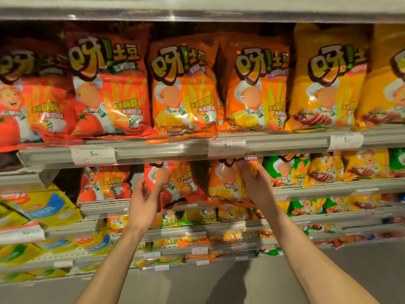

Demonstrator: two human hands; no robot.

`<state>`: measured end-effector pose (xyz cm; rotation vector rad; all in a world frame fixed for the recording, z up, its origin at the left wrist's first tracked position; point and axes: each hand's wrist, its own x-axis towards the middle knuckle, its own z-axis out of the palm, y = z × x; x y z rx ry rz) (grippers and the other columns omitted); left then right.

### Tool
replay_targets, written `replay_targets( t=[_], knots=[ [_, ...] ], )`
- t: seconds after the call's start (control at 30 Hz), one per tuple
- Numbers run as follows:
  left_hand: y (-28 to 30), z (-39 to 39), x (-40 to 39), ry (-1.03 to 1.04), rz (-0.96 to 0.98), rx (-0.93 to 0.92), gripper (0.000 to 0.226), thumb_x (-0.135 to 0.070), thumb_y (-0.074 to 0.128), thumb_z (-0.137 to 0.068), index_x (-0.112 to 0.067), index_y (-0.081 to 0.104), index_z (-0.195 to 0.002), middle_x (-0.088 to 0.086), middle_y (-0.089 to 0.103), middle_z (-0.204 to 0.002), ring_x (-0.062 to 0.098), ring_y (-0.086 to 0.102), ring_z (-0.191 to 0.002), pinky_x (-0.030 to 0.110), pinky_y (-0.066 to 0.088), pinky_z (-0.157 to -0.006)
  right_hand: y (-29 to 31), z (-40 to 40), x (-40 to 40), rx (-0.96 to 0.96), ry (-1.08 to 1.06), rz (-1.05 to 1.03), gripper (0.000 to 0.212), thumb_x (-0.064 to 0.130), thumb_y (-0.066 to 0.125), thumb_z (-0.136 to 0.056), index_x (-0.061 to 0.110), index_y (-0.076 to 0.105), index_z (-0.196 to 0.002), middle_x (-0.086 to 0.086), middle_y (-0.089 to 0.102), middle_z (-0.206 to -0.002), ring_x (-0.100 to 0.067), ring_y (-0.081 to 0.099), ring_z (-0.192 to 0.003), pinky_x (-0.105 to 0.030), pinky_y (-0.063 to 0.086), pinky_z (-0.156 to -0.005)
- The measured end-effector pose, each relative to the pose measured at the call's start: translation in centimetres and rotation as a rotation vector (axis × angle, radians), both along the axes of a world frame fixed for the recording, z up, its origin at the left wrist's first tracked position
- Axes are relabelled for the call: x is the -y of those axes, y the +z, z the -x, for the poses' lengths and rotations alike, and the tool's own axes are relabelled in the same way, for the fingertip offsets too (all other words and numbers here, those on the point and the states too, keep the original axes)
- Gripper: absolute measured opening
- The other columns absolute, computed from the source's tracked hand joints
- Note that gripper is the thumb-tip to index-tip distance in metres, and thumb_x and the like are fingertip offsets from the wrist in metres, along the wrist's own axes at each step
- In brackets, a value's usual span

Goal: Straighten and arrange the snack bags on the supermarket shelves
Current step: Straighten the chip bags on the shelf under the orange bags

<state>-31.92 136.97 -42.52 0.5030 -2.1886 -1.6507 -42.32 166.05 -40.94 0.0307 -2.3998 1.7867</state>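
You are reaching both hands up to the second shelf, working on the smaller snack bags that are standing under the row of large ones. Your left hand is curling round the lower left edge of a red tomato bag, thumb in front and fingers wrapping behind, so it is gripping that bag. The bag is leaning out over the shelf lip with its base hanging past the rail, which is probably why you are holding it low: from there you can be tipping it upright and pushing it back. Your right hand is gripping the upper right side of the orange bag just beside it, fingers closing over the top corner. That bag is also sagging forward onto the rail, and a grip near the top looks suited to be steadying it while the left hand is squaring its neighbour. The two bags are touching each other at their inner edges. To the left, another red bag is standing slightly apart, leaving a dark gap; to the right, a green bag and yellow ones are sitting fairly straight. Above, the large bags are facing front behind the price tags, seeming to need little attention
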Motion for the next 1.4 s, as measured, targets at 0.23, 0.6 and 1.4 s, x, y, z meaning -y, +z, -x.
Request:
replay_targets(
  t=[0.23,0.6,1.4],
  knots=[
    [-0.5,-0.9,1.2,-0.025,0.012,0.050,0.042,-0.057,0.058,-0.096,-0.041,0.046,-0.133,-0.016,0.057,-0.129,0.012,0.052,-0.123,0.032,0.037,-0.103,-0.6,0.7,0.5,-0.096,-0.117,-0.245,0.038,0.051,0.053,-0.101,0.024,0.070,-0.082,0.005,0.066,-0.079,-0.022,0.064,-0.078,-0.035,0.050,-0.067],
    [0.4,-0.3,-0.3,-0.008,0.015,0.059,0.043,-0.061,0.056,-0.094,-0.042,0.046,-0.131,-0.036,0.053,-0.111,-0.034,0.049,-0.091,0.007,0.036,-0.078,-1.1,-1.7,-1.0,0.023,0.230,0.059,0.039,0.057,0.082,-0.080,0.053,0.059,-0.111,0.020,0.073,-0.106,0.000,0.071,-0.098,-0.011,0.054,-0.078],
    [0.2,0.1,2.4,0.063,0.062,0.056,0.067,-0.058,0.060,-0.093,-0.020,0.048,-0.147,-0.011,0.066,-0.115,0.005,0.062,-0.103,0.019,0.045,-0.081,-2.5,2.1,0.6,0.020,0.236,-0.207,0.063,0.050,0.072,-0.089,0.032,0.043,-0.142,0.025,0.060,-0.112,0.014,0.061,-0.096,-0.007,0.049,-0.076]
  ],
)
